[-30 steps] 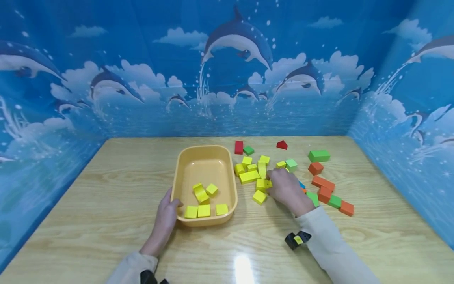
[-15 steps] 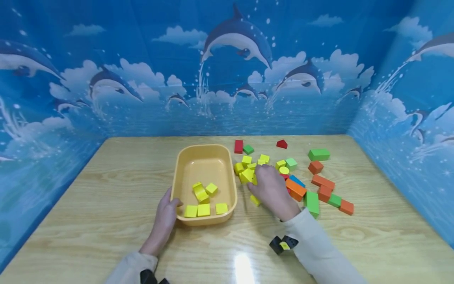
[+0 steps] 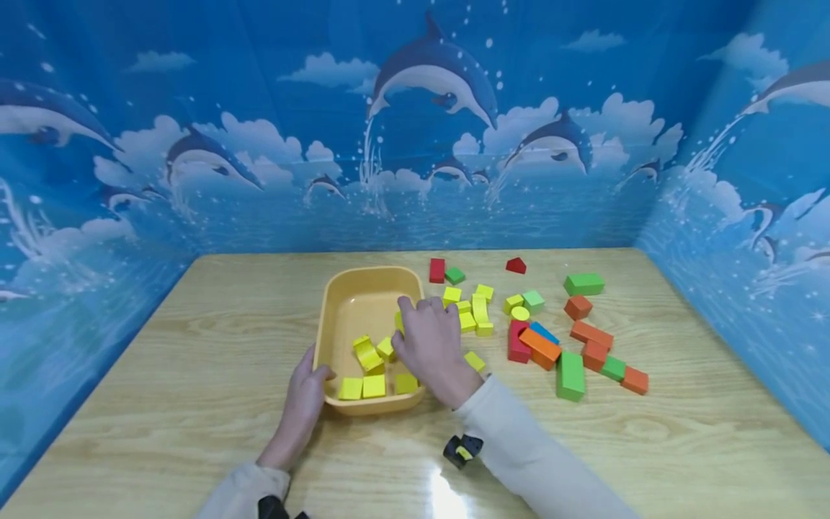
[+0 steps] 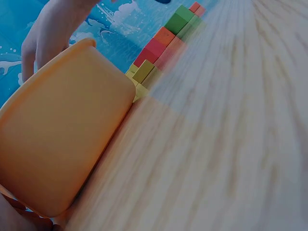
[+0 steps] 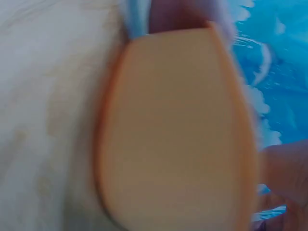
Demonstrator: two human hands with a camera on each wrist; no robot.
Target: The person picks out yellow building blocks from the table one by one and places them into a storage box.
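My left hand (image 3: 303, 389) grips the left wall of a tan plastic bin (image 3: 357, 303), its thumb over the rim. Several yellow blocks (image 3: 373, 386) lie in the bin's near half. Over the bin's right rim hovers my right hand (image 3: 431, 346), with curled fingers pinching a yellow block (image 3: 398, 322); only a sliver of it shows. The right wrist view is blurred; the bin's outer wall (image 5: 173, 125) fills it and the held block is hidden. In the left wrist view, the right hand (image 4: 53, 36) reaches over the bin's far rim.
Right of the bin, several yellow blocks (image 3: 480, 308) lie in a loose cluster. Farther right are an orange block (image 3: 540, 349), a red block (image 3: 518, 342), a green block (image 3: 570, 376) and others. A dolphin-printed backdrop (image 3: 415, 202) encloses the wooden table (image 3: 194, 404).
My right hand has gone from the middle of the pile to the yellow cluster, then left over the bin with a yellow block. The left hand and bin have stayed put.
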